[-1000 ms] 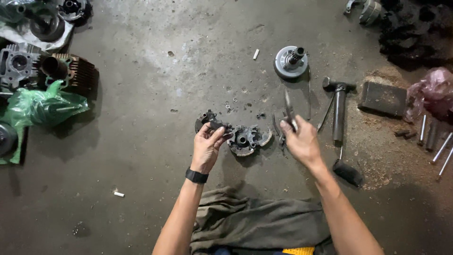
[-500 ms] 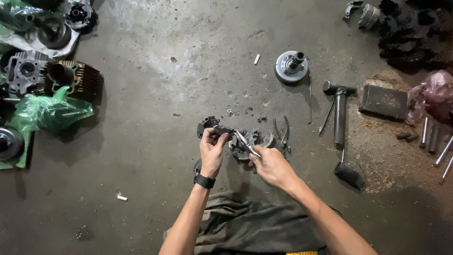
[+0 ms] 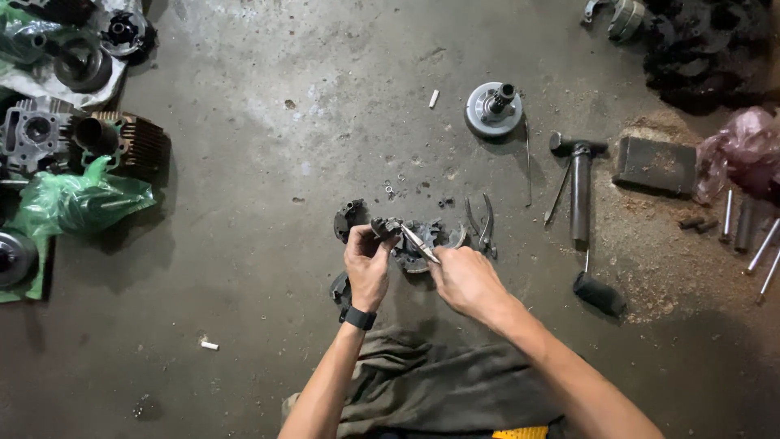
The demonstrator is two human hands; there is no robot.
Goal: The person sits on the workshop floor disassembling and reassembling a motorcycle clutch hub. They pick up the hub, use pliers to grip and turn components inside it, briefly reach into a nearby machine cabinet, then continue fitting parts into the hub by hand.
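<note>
Seen from the head camera, looking down at a grey concrete floor (image 3: 244,244): a person works with both hands low in the middle. The left hand (image 3: 367,264), a black watch at its wrist, is closed around a small dark metal part (image 3: 385,228), lifted just above the floor. The right hand (image 3: 461,276) is closed on a slim metal tool (image 3: 419,242), its tip touching that part. Just beyond lies a round, greasy clutch assembly (image 3: 422,240). Pliers (image 3: 484,226) rest beside it. A hammer (image 3: 578,183) lies further right, a green bag (image 3: 77,203) far left.
</note>
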